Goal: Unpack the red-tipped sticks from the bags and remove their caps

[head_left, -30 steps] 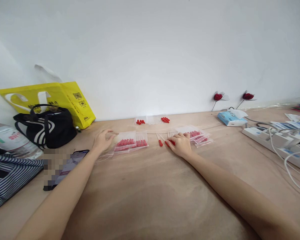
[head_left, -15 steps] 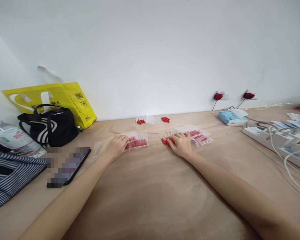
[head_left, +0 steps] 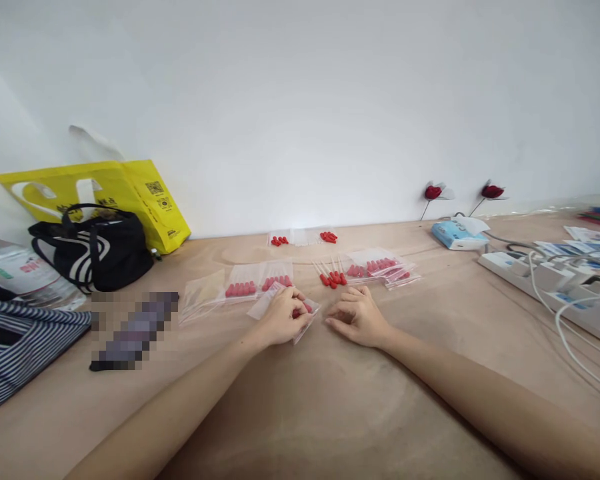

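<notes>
My left hand [head_left: 280, 319] pinches a small clear plastic bag [head_left: 307, 321], in which red tips show beside the fingers. To its right, my right hand [head_left: 361, 319] rests low over the table with curved fingers apart and nothing visible in them. Just beyond that hand lies a loose bunch of red-tipped sticks [head_left: 333, 276], fanned with their pale ends pointing away. Clear bags with red tips [head_left: 241, 288] lie behind my left hand. More filled bags [head_left: 383, 265] overlap on the right, past the loose sticks.
Near the wall lies another bag with red tips [head_left: 280, 241]. At left are a yellow bag [head_left: 173, 220], a black bag [head_left: 123, 247], a blurred phone [head_left: 135, 333] and a striped bag [head_left: 25, 353]. A tissue pack [head_left: 453, 235] and a power strip [head_left: 530, 273] with cables occupy the right.
My left hand has moved right and nearer, bringing a bag away from the others. My right hand has drawn back from the loose red-tipped sticks.
</notes>
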`<state>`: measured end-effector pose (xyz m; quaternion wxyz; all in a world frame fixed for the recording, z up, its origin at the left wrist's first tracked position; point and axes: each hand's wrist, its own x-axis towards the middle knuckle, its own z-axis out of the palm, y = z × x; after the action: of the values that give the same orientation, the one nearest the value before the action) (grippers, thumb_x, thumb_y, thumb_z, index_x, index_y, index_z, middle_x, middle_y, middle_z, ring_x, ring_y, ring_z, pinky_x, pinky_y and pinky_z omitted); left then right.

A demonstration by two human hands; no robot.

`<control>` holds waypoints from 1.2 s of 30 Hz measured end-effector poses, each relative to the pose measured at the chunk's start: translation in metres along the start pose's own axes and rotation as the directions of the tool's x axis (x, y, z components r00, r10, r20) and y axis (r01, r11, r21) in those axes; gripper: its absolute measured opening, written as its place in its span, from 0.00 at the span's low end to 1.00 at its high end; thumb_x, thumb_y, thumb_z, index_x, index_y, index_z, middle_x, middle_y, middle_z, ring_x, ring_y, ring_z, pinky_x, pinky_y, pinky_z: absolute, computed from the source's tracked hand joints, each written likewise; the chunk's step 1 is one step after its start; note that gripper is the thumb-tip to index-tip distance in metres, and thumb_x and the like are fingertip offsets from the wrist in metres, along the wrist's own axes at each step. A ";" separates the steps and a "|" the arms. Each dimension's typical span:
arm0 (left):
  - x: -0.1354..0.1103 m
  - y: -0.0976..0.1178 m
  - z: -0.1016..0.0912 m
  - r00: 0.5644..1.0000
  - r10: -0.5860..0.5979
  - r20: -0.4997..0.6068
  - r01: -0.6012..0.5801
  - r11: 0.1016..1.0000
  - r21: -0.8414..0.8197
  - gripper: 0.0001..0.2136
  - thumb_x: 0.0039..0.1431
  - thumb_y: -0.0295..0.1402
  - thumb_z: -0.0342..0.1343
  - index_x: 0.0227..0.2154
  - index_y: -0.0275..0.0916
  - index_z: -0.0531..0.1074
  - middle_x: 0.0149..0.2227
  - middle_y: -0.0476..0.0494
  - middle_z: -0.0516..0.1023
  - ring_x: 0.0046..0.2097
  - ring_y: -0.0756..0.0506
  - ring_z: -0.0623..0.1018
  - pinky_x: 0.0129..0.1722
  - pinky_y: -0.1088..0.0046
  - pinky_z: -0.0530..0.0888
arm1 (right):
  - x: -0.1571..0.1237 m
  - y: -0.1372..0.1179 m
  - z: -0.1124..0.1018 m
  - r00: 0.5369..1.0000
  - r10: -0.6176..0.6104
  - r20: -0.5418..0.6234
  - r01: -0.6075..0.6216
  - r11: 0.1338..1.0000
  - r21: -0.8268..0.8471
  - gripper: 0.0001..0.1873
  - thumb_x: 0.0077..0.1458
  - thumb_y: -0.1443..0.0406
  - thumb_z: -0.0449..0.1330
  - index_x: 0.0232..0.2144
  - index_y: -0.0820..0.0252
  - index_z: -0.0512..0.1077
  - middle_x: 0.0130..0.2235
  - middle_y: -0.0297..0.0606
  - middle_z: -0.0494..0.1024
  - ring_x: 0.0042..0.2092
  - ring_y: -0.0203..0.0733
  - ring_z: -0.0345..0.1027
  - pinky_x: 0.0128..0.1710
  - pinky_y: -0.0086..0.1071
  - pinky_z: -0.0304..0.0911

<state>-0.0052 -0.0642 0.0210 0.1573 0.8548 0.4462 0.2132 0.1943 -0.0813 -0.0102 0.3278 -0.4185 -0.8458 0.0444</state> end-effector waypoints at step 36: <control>-0.008 0.004 -0.002 0.987 -0.073 0.146 0.087 0.992 -0.095 0.03 0.42 0.31 0.58 0.18 0.39 0.73 0.45 0.43 0.68 0.48 0.41 0.68 0.44 0.65 0.67 | 0.010 0.001 0.013 0.929 -0.363 -0.075 0.352 0.927 -0.126 0.07 0.53 0.67 0.54 0.28 0.56 0.72 0.25 0.34 0.68 0.33 0.36 0.55 0.37 0.34 0.47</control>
<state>-0.0078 -0.0727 0.0227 0.2401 0.8402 0.4566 0.1675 0.1831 -0.0712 -0.0153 0.3475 -0.2764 -0.8922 -0.0833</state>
